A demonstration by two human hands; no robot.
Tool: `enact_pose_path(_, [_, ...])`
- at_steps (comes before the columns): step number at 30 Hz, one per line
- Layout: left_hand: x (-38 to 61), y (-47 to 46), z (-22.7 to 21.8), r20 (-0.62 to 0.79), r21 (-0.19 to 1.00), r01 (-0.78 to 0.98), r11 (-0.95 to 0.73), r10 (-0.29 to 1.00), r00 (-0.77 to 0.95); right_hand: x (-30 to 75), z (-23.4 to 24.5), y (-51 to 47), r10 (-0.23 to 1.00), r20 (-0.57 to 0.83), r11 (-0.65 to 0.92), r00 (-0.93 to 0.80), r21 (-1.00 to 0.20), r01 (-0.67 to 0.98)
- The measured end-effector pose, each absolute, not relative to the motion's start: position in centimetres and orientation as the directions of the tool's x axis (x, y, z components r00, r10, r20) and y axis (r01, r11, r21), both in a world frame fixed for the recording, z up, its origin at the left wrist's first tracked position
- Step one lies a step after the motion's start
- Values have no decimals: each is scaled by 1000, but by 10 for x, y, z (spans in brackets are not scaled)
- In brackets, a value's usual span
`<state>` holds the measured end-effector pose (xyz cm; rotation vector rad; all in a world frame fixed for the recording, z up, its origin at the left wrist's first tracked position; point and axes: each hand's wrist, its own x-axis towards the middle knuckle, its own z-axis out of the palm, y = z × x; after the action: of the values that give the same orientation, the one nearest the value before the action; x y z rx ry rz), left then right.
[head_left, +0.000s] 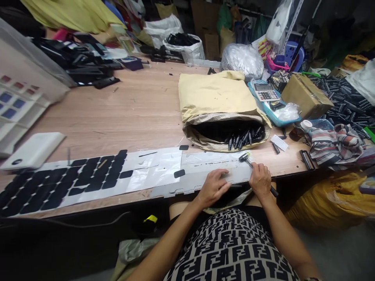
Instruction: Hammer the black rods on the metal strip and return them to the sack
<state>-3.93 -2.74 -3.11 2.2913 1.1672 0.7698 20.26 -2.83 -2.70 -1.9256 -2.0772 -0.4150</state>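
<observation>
My right hand (260,180) is closed around the handle of a small hammer (245,157), whose head rests on the table edge just left of the hand. My left hand (213,186) lies on a grey strip (187,184) at the near edge of the wooden table (137,113), fingers curled over something small that I cannot make out. Behind the hands, an open yellow sack (216,101) lies on its side, with several small black parts (243,139) spilling from its mouth.
A white sheet with several black pads (67,181) runs along the left front edge. A white flat device (35,150) lies at far left. A blue tray with a calculator (266,92), a cardboard box (306,95), a striped cloth (336,145) and black parts crowd the right side.
</observation>
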Motion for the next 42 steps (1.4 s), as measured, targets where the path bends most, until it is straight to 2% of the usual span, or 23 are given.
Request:
enact_pose_path(4, [-33, -65, -49, 275, 418, 687, -594, 804, 528, 202, -26, -29, 913, 401, 72, -79, 34, 997])
enact_pose_path(7, [-26, -77, -52, 301, 365, 727, -581, 813, 499, 202, -27, -28, 911, 405, 68, -79, 43, 997])
enact_pose_path(9, [-22, -76, -48, 329, 389, 729, -564, 824, 461, 202, -28, -28, 911, 405, 67, -80, 46, 997])
enact_pose_path(12, [-17, -57, -35, 347, 490, 716, -497, 865, 363, 202, -28, -29, 911, 405, 72, -83, 44, 996])
enact_pose_path(15, [-10, -15, -21, 306, 597, 721, -353, 930, 202, 202, -28, -29, 909, 410, 66, -77, 39, 997])
enact_pose_path(18, [1, 39, -11, 222, 652, 741, -162, 975, 17, 202, -29, -30, 903, 423, 65, -77, 43, 997])
enact_pose_path(22, [18, 93, -7, 51, 588, 808, 50, 994, -99, 202, -31, -30, 894, 439, 74, -88, 49, 996])
enact_pose_path(26, [26, 111, -11, -25, 533, 839, 111, 993, -115, 202, -32, -30, 898, 434, 70, -79, 37, 997])
enact_pose_path(29, [14, 106, -16, 21, 584, 810, 61, 996, -91, 201, -32, -30, 901, 428, 68, -75, 32, 997])
enact_pose_path(35, [-27, 66, -35, 267, 681, 681, -267, 958, 108, 201, -29, -30, 909, 411, 72, -71, 14, 997])
enact_pose_path(38, [-36, 47, -49, 290, 663, 640, -389, 921, 259, 204, -28, -30, 916, 394, 88, -71, -25, 996])
enact_pose_path(42, [-36, 41, -62, 301, 647, 631, -428, 904, 305, 211, -28, -27, 925, 377, 101, -47, -124, 987])
